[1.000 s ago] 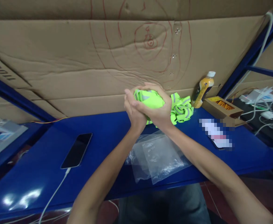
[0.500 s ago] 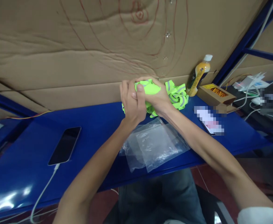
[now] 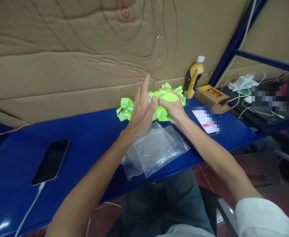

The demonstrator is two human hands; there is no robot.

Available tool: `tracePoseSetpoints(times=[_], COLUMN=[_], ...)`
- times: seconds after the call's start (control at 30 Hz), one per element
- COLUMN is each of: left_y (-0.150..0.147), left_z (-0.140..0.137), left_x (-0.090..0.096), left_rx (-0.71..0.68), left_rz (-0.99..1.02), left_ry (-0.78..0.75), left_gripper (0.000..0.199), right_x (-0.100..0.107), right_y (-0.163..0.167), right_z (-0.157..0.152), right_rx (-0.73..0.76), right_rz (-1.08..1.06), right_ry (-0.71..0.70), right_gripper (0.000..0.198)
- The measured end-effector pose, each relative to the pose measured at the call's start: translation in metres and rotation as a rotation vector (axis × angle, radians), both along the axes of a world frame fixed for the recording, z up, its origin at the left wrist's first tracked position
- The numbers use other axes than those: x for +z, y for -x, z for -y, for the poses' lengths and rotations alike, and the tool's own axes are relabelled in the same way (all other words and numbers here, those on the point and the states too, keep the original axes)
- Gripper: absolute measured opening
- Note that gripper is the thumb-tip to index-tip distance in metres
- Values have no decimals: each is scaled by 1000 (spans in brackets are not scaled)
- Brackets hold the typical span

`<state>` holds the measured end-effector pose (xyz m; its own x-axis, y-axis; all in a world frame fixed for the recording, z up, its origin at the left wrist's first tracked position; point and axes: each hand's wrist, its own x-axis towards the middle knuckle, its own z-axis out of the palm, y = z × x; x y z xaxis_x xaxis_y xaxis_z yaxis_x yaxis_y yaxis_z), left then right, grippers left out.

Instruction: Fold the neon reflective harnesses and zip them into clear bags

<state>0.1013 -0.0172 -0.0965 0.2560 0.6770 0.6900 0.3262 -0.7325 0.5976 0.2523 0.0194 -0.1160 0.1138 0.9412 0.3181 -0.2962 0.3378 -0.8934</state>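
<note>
A bundle of fluorescent yellow-green reflective strap [image 3: 162, 113] with grey bands lies bunched near the cardboard wall. My right hand [image 3: 176, 107] has its fingers wrapped round part of it, with folds showing above and below. My left hand [image 3: 141, 110] stands on edge at the bundle's left side, its fingers stretched out and pointing up, palm toward the strap. Whether that palm presses on the strap is hidden. More loops of the strap stick out left of my left hand and behind my right. Clear plastic zip bags [image 3: 156, 151] lie just below both hands.
On the blue table [image 3: 90, 131], a dark phone [image 3: 51, 161] with a white cable lies at left. A juice bottle [image 3: 195, 77], a small cardboard box [image 3: 214, 97] and a lit phone [image 3: 204, 121] stand or lie at right. Cardboard [image 3: 85, 79] closes off the back.
My left hand has come off its wrap around the bundle, and its fingers have straightened. My right hand keeps its grip. The view has turned, shifting the scene leftward.
</note>
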Motion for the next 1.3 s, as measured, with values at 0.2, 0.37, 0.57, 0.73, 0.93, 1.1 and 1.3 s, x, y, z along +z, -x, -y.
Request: tracePoseSetpoints(times=[0.2,0.37,0.57,0.73,0.93,1.1,1.3], left_y=[9,-13,-24,2,42,38,31], left_z=[34,79,93,75,42,43,44], left_x=[-20,-48,-50,-31,-17,-18,-21], left_rx=[155,102,83,265,464,541,617], left_rz=[-215,-856,-962,-831,-648,-685,-732], left_ry=[17,196,70,-47,-157,-172,-103], left_gripper=[94,134,103,86,97,134,110], right_x=[-14,-15,-13,-12,-2,4,7], right_y=[-60,-87,-95,-96,-92,-72,-64], right_z=[-11,-22,-20,-20,-4,22,35], right_rx=[-153,-248,-381,-402,-377,-332,-356], right_rz=[-27,-65,171,141,156,368,416], right_ry=[45,2,-236,-245,-370,-524,-537], right_gripper=[58,56,43,43,44,35,34])
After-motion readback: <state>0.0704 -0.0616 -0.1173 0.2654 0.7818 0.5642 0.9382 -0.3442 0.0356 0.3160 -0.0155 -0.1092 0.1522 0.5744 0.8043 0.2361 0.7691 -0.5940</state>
